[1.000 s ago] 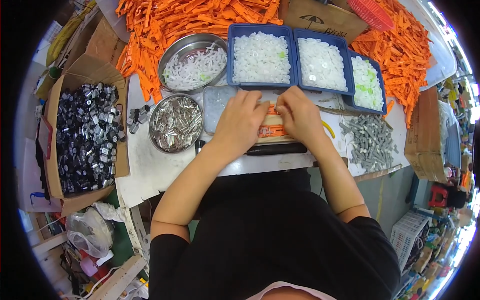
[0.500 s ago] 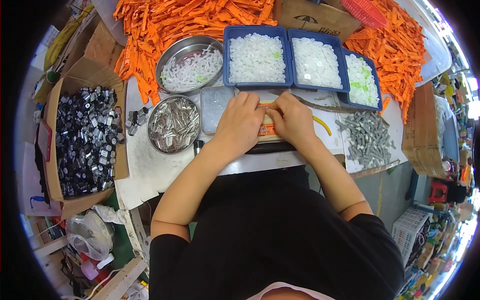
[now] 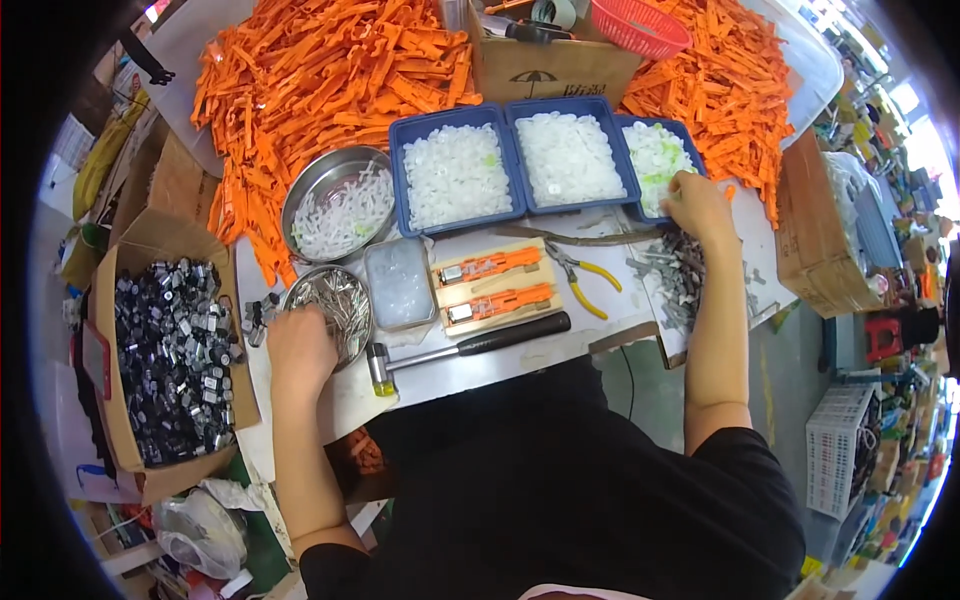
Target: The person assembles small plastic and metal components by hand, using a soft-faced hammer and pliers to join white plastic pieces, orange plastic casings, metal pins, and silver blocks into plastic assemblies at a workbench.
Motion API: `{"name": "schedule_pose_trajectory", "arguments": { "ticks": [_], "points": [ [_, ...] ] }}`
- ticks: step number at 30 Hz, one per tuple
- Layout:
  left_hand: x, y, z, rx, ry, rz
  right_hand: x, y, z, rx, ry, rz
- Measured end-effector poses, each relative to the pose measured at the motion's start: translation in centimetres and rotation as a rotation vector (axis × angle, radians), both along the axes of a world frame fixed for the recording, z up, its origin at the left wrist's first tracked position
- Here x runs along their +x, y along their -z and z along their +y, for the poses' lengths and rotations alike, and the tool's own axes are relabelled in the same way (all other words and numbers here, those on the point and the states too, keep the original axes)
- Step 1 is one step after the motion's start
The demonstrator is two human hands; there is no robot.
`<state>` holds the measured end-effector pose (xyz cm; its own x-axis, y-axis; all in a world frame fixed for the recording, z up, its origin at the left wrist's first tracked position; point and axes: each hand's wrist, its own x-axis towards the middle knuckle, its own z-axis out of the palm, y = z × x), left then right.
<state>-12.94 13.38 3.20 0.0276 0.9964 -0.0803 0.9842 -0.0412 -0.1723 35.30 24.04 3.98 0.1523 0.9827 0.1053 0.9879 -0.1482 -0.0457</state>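
Two orange plastic housings (image 3: 510, 264) are seated one above the other on a wooden jig (image 3: 487, 287), each with a silvery piece at its left end. Neither is gripped; the jig lies between the hands, well apart from both.

Metal pins (image 3: 342, 298) in a round metal dish (image 3: 371, 322), left of the jig, are reached into by the left hand (image 3: 302, 348). Its fingers are bent down over the pins; how far they are closed, and whether a pin is held, cannot be told.

White and green plastic pieces (image 3: 650, 150) are held in the smallest blue tray (image 3: 640, 215). The right hand (image 3: 703, 208) is placed at its near right corner, fingers curled, thumb close to index; any hold cannot be told.

A clear rectangular box (image 3: 400, 285) is set between dish and jig. A hammer (image 3: 470, 347) is laid below the jig, yellow-handled pliers (image 3: 569, 264) to its right. Grey parts (image 3: 675, 282) are heaped by the right forearm.
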Motion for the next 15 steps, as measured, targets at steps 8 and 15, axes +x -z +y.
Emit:
{"name": "schedule_pose_trajectory", "arguments": {
  "ticks": [8, 15],
  "points": [
    [-2.0, 1.8, -1.7, 0.120, -0.168, -0.436, -1.2, 2.4, -0.5, 0.152, -0.082, 0.224],
    [-5.0, 3.8, -3.2, 0.449, -0.024, -0.610, -2.8, 2.5, -2.4, 0.352, -0.151, 0.143]
  ]
}}
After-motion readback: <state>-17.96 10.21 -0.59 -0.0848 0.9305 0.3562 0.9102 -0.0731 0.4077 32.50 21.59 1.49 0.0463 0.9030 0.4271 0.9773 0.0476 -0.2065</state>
